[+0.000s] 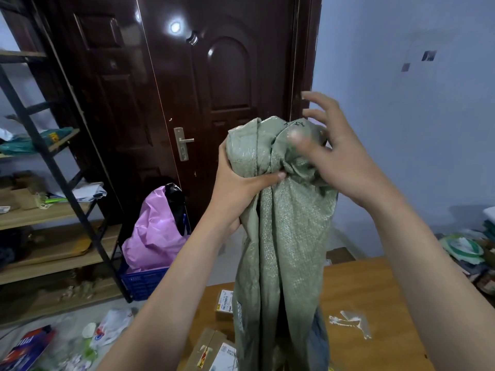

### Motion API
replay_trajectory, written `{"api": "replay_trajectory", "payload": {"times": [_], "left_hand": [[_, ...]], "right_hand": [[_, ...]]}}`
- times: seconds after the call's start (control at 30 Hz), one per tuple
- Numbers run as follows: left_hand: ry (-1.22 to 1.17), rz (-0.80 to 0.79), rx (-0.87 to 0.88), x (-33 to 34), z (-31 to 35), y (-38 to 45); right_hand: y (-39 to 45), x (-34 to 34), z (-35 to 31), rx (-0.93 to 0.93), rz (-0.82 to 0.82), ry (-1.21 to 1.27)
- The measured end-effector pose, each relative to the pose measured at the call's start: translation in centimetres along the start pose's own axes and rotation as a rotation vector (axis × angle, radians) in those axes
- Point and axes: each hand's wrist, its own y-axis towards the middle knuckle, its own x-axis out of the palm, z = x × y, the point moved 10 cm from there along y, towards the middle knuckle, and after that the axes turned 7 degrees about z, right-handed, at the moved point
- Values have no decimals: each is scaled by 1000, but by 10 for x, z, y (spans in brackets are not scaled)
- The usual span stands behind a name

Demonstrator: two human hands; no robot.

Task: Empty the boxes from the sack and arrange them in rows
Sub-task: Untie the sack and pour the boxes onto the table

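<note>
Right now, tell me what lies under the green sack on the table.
Two cardboard boxes show beside the sack at its lower left: a small labelled box and a taped box nearer the camera, both on the wooden table. Anything directly beneath the hanging cloth is hidden.

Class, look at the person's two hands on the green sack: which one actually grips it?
The left hand grips the sack, its thumb curled round the bunched neck. The right hand has its fingers spread at the top and looks blurred.
</note>
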Motion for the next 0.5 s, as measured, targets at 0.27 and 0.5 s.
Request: {"api": "replay_trajectory", "payload": {"times": [0.27,0.5], "left_hand": [[-41,4,-74,-3,-10,-1],[1,-120,-119,5,-10,-11]], "right_hand": [[-5,29,8,-76,-204,-296],[1,22,14,-54,-103,-224]]}}
